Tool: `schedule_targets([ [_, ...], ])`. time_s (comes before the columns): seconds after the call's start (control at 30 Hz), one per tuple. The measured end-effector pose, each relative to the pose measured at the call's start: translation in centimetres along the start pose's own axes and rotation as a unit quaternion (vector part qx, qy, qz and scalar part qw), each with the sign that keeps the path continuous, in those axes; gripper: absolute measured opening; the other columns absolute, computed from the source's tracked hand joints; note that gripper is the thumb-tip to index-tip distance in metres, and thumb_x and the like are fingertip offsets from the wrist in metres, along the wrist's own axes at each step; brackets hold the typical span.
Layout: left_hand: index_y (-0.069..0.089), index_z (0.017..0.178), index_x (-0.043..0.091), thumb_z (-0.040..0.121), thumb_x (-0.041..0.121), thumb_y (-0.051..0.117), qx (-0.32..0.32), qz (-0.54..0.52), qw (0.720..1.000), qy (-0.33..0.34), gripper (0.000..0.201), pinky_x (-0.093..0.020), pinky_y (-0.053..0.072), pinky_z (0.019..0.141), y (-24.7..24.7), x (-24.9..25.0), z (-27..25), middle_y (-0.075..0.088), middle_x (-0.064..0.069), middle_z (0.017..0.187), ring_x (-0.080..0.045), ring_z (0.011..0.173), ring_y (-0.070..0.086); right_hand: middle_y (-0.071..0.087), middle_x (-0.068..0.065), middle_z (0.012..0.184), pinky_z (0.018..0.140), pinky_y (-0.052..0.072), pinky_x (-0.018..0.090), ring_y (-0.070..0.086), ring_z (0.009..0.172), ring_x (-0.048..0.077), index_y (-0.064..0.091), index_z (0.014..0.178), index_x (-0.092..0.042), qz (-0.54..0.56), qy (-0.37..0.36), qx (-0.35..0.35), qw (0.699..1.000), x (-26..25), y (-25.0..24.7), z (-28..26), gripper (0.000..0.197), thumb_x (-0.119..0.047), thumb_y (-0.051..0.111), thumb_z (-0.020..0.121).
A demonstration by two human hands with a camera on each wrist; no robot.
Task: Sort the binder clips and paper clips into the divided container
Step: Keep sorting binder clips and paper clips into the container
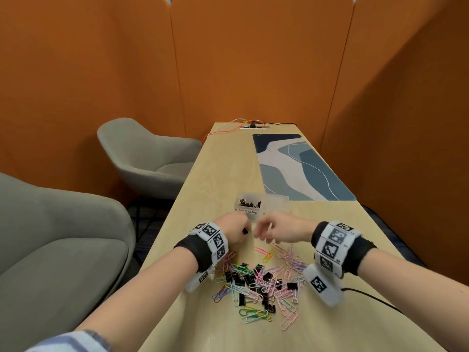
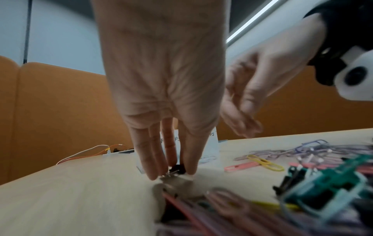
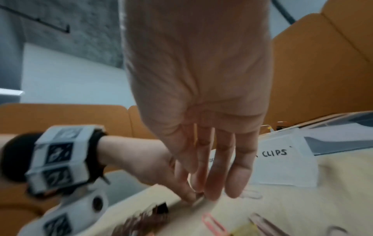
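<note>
A clear divided container [image 1: 275,202] stands beyond my hands; its left compartment, labelled BINDER CLIPS, holds several black binder clips [image 1: 247,202]. My left hand [image 1: 241,228] pinches a small black binder clip [image 2: 178,169] between thumb and fingers, low over the table just in front of the container. My right hand [image 1: 258,235] hovers beside it with fingers [image 3: 214,188] pointing down, tips nearly on the table; blur hides whether they pinch anything. A mixed pile of coloured paper clips [image 1: 284,255] and black binder clips [image 1: 291,285] lies near me.
The wooden table [image 1: 215,189] carries a blue patterned mat [image 1: 299,168] at the far right and cables with a socket strip [image 1: 255,126] at the far end. Two grey chairs [image 1: 142,158] stand to the left. Orange partitions surround the table.
</note>
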State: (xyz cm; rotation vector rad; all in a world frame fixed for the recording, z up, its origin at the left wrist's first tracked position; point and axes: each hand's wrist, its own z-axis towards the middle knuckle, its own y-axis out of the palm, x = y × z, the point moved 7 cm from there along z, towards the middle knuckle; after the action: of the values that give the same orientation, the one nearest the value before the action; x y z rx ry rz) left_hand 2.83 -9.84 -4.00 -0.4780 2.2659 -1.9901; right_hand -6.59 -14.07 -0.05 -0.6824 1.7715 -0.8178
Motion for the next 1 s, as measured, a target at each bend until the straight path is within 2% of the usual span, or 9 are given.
schedule_targets([
  [0.03, 0.067, 0.114, 0.011, 0.085, 0.008, 0.053, 0.008, 0.006, 1.0, -0.001, 0.031, -0.037, 0.046, 0.096, 0.0, 0.0, 0.0, 0.057, -0.013, 0.121, -0.032, 0.113, 0.056, 0.063, -0.002, 0.089, 0.061, 0.045, 0.008, 0.056, 0.07, 0.005, 0.068, 0.098, -0.014, -0.032, -0.015, -0.018, 0.999, -0.2, 0.8, -0.4, 0.029, 0.001, 0.046, 0.085],
  [0.07, 0.068, 0.11, 0.01, 0.085, 0.01, 0.055, 0.018, 0.007, 1.0, -0.002, 0.028, -0.037, 0.046, 0.094, 0.0, 0.0, 0.0, 0.057, -0.013, 0.118, -0.031, 0.11, 0.057, 0.062, -0.004, 0.087, 0.061, 0.042, 0.005, 0.055, 0.071, 0.004, 0.068, 0.1, -0.012, -0.059, -0.028, -0.028, 0.997, -0.4, 1.5, -0.7, 0.027, -0.001, 0.05, 0.084],
  [0.2, 0.067, 0.1, 0.007, 0.082, 0.007, 0.06, 0.041, -0.005, 0.999, -0.007, 0.02, -0.035, 0.046, 0.092, -0.1, -0.1, -0.2, 0.057, -0.011, 0.116, -0.028, 0.107, 0.056, 0.062, -0.001, 0.089, 0.069, 0.043, 0.019, 0.058, 0.083, 0.014, 0.066, 0.106, -0.012, -0.112, -0.053, -0.05, 0.991, -1.1, 4.1, -1.1, 0.025, -0.013, 0.063, 0.081],
  [0.4, 0.062, 0.095, 0.005, 0.084, 0.009, 0.054, 0.04, 0.007, 0.999, 0.003, 0.014, -0.036, 0.048, 0.079, 0.0, -0.2, -0.3, 0.067, -0.014, 0.102, -0.03, 0.096, 0.061, 0.068, 0.009, 0.095, 0.061, 0.04, 0.018, 0.053, 0.08, 0.014, 0.063, 0.105, -0.011, -0.119, -0.042, -0.032, 0.991, -0.3, 4.8, -0.9, 0.03, 0.002, 0.053, 0.079],
  [0.5, 0.06, 0.097, 0.009, 0.085, 0.016, 0.055, 0.095, -0.017, 0.995, 0.008, 0.015, -0.037, 0.05, 0.078, -1.7, -0.3, -0.3, 0.065, -0.01, 0.101, -0.028, 0.093, 0.061, 0.058, 0.001, 0.094, 0.068, 0.04, 0.021, 0.051, 0.081, 0.013, 0.062, 0.11, -0.013, -0.115, -0.041, -0.004, 0.993, 0.1, 3.8, -1.0, 0.035, 0.001, 0.053, 0.079],
  [0.63, 0.059, 0.098, 0.013, 0.085, 0.021, 0.058, 0.195, -0.102, 0.975, -0.016, 0.015, -0.036, 0.046, 0.087, -4.5, -1.3, -0.2, 0.054, -0.006, 0.11, -0.022, 0.099, 0.053, 0.057, -0.003, 0.089, 0.062, 0.05, 0.025, 0.056, 0.062, 0.007, 0.062, 0.109, -0.016, -0.008, -0.004, 0.014, 1.0, 1.7, 2.1, -1.0, 0.038, 0.006, 0.05, 0.081],
  [0.77, 0.06, 0.101, 0.011, 0.086, 0.019, 0.056, 0.147, -0.081, 0.985, -0.03, 0.017, -0.037, 0.046, 0.09, -4.0, -1.6, 0.3, 0.06, -0.008, 0.112, -0.024, 0.104, 0.054, 0.055, 0.001, 0.085, 0.066, 0.049, 0.033, 0.056, 0.058, 0.013, 0.063, 0.113, -0.013, 0.099, 0.037, 0.005, 0.994, 3.3, 1.5, -1.4, 0.041, 0.01, 0.052, 0.081],
  [0.9, 0.061, 0.1, 0.009, 0.086, 0.016, 0.056, 0.153, -0.098, 0.983, -0.025, 0.017, -0.033, 0.046, 0.083, -3.6, -1.2, -0.1, 0.065, -0.009, 0.106, -0.025, 0.098, 0.059, 0.045, 0.009, 0.084, 0.06, 0.056, 0.022, 0.065, 0.062, 0.015, 0.058, 0.118, -0.004, 0.202, 0.042, -0.009, 0.978, 4.0, 1.9, -1.9, 0.045, 0.018, 0.042, 0.083],
  [1.0, 0.061, 0.1, 0.009, 0.086, 0.017, 0.056, 0.154, -0.093, 0.984, -0.015, 0.016, -0.03, 0.043, 0.081, -3.3, -0.7, -0.8, 0.064, -0.008, 0.106, -0.024, 0.098, 0.058, 0.042, 0.009, 0.088, 0.064, 0.059, 0.022, 0.067, 0.06, 0.013, 0.057, 0.119, -0.003, 0.241, 0.044, -0.027, 0.969, 4.2, 2.5, -2.0, 0.047, 0.02, 0.037, 0.084],
])
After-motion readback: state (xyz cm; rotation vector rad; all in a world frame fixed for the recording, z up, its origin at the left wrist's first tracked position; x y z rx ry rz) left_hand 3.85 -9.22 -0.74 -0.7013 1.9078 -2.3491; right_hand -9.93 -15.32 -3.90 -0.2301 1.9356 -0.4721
